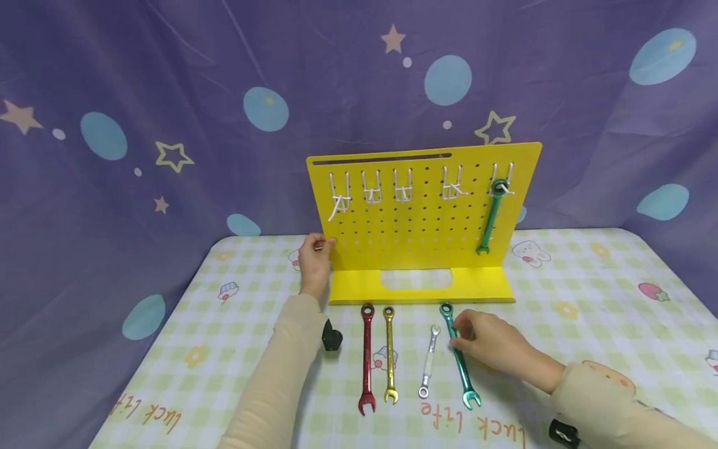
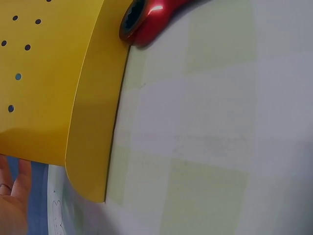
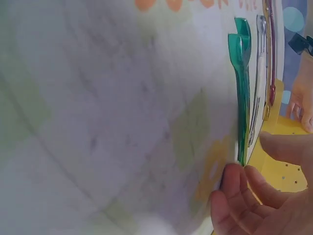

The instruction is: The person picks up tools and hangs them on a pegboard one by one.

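At the left edge of a yellow pegboard [image 1: 412, 249], my left hand [image 1: 315, 265] holds the board's side. In the left wrist view the left fingers [image 2: 20, 183] reach the board's edge, partly hidden behind it. My right hand [image 1: 493, 340] is at the upper shaft of a teal combination wrench [image 1: 462, 368] lying on the table. Its thumb and fingers stand apart around the shaft; the fingertips [image 3: 234, 174] are close to the wrench in the right wrist view. A green wrench [image 1: 491, 218] hangs from the rightmost white hook [image 1: 503, 178].
Left of the teal wrench lie a small silver wrench [image 1: 429, 362], a yellow wrench [image 1: 389, 355] and a red wrench [image 1: 367, 362]. Several white hooks [image 1: 403, 187] line the pegboard's upper part. The checked tablecloth [image 1: 247, 337] covers the table; a purple curtain [image 1: 348, 75] hangs behind.
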Demonstrator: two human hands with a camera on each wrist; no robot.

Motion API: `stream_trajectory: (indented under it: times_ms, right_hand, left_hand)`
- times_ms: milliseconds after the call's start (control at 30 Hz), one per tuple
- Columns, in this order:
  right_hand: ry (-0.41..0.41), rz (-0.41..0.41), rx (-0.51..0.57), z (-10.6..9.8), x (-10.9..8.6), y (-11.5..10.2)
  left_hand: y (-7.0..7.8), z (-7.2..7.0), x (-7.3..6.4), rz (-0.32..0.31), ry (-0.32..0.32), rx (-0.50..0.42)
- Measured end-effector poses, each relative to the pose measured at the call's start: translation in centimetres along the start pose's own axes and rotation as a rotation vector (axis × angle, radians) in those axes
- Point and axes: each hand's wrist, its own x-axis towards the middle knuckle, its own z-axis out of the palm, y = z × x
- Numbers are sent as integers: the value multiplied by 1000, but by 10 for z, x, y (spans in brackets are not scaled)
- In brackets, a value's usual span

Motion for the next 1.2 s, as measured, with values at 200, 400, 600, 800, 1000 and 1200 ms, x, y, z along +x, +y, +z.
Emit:
stream_trajectory:
  times_ms: [200, 400, 600, 800, 1000, 1200]
  right_hand:
    - [-2, 0, -47, 5, 0, -4]
    - [6, 12, -54, 7, 1, -5]
    - [5, 18, -66, 4, 2, -6]
    - [-42, 48, -48, -4, 1, -1]
    - [-38, 45, -54, -10, -4, 6]
    - [-53, 63, -44, -8, -6, 10]
  left_hand:
    - [-1, 0, 0, -4, 0, 10]
    - [0, 1, -1, -5, -6, 3]
    - [2, 0, -1, -7, -19, -23]
    - [2, -1, -2, -8, -23, -14]
    - [2, -1, -1, -6, -24, -12]
    - [2, -1, -1, -16, -17, -18]
